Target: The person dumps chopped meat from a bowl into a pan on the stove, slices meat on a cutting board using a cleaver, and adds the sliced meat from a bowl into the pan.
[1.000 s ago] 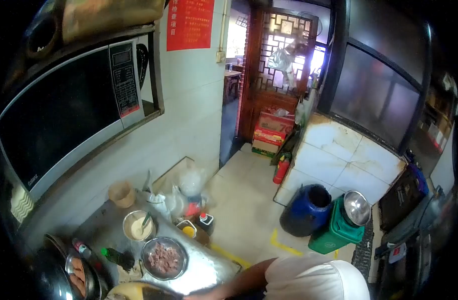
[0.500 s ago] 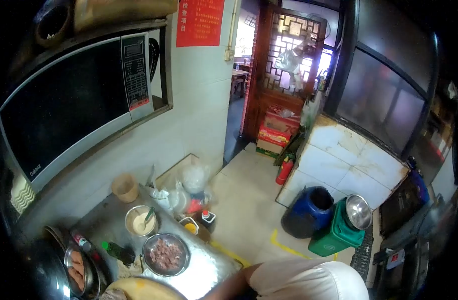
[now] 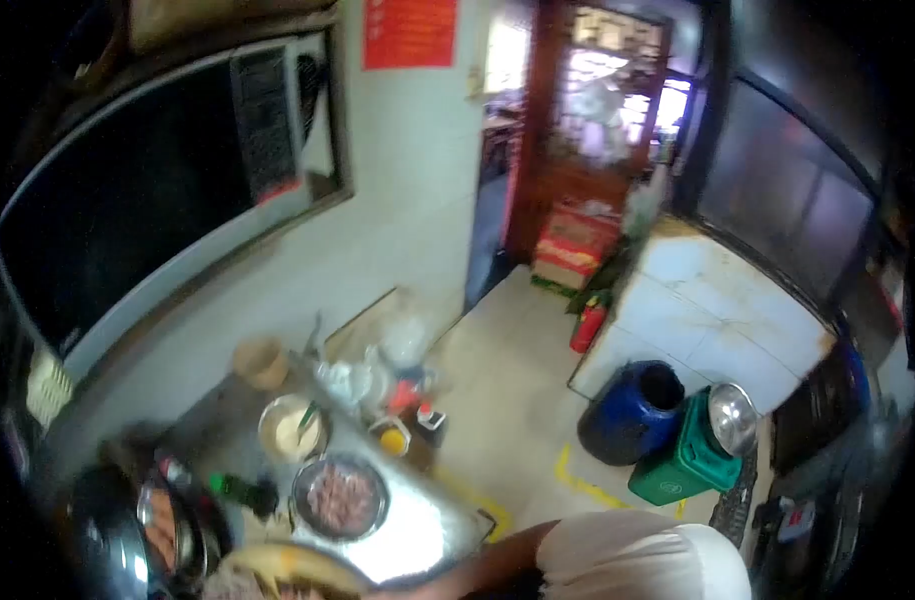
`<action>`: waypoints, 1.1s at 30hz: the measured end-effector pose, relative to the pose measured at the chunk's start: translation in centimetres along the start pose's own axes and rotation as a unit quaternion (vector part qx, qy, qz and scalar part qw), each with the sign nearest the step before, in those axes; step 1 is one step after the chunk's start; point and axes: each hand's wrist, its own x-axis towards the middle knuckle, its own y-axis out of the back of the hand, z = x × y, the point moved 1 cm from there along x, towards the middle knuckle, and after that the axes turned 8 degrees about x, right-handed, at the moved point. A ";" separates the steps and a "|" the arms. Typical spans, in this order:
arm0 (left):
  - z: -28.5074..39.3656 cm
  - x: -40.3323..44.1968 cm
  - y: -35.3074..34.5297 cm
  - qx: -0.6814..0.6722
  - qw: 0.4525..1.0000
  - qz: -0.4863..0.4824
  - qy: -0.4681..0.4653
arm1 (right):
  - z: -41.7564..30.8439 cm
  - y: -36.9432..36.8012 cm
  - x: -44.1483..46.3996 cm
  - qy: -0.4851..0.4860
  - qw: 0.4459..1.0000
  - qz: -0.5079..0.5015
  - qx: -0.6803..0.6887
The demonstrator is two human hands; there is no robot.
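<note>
Along the bottom edge, a bare forearm below a white sleeve (image 3: 637,550) reaches left toward a round yellowish board (image 3: 297,563); the hand at its end is cut off by the frame. Something pale and brownish lies on the board. My other hand does not show. Just beyond the board, a metal bowl (image 3: 340,498) holds chopped pinkish meat. Behind it sits a bowl of cream-coloured paste (image 3: 293,428) with a green-handled utensil in it. A green-capped bottle (image 3: 243,492) lies left of the meat bowl. The view is blurred.
A microwave (image 3: 147,190) is on the left wall. Beyond the metal table (image 3: 407,530) are plastic bags (image 3: 402,340) and bottles. A blue barrel (image 3: 632,415), a green bin (image 3: 682,460) with a metal basin (image 3: 732,418), a fire extinguisher (image 3: 587,327) and boxes (image 3: 574,245) stand on the floor.
The camera view has shifted, so the room's contents sit further right and slightly higher. The forearm has shifted at the bottom edge, and more of the board's contents show than half a second ago.
</note>
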 end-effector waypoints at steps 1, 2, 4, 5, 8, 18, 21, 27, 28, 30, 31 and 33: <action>-3.6 1.0 -1.7 0.039 0.999 0.012 -0.026 | 2.7 0.6 2.1 0.054 0.998 0.005 0.037; -8.5 0.8 -3.0 0.089 0.995 0.023 -0.038 | 6.8 1.5 4.3 0.096 0.992 0.002 0.082; -4.7 1.5 -4.8 0.078 0.995 0.000 -0.068 | 6.4 2.5 2.0 0.154 0.976 0.059 0.141; -3.2 1.9 -6.0 0.133 0.987 0.017 -0.091 | 2.8 3.4 -0.5 0.061 0.987 0.087 0.118; 0.7 4.4 -10.1 0.097 0.987 0.009 -0.124 | -1.5 6.4 -3.8 -0.026 0.981 0.129 0.142; -3.8 10.6 -19.6 0.111 0.973 -0.198 0.037 | -3.8 13.3 -3.5 0.097 0.930 0.327 0.134; -4.9 9.8 -16.3 0.055 0.979 -0.190 -0.051 | -4.5 14.5 -6.5 0.096 0.930 0.330 0.127; -10.0 1.8 -0.5 0.113 0.989 0.054 0.080 | -4.1 15.9 -7.4 0.116 0.943 0.310 -0.011; -9.8 0.1 1.5 0.129 0.983 0.100 0.086 | -4.7 15.4 -7.0 0.110 0.951 0.288 -0.005; -11.3 -2.3 5.9 0.142 0.969 0.140 0.148 | -6.3 13.1 -6.8 0.092 0.969 0.228 0.004; -11.8 -3.6 8.1 0.207 0.958 0.150 0.133 | -6.6 12.1 -6.4 0.067 0.978 0.196 0.002; -11.7 -4.5 11.7 0.305 0.928 0.172 0.129 | -6.9 10.6 -5.8 0.017 0.989 0.144 -0.012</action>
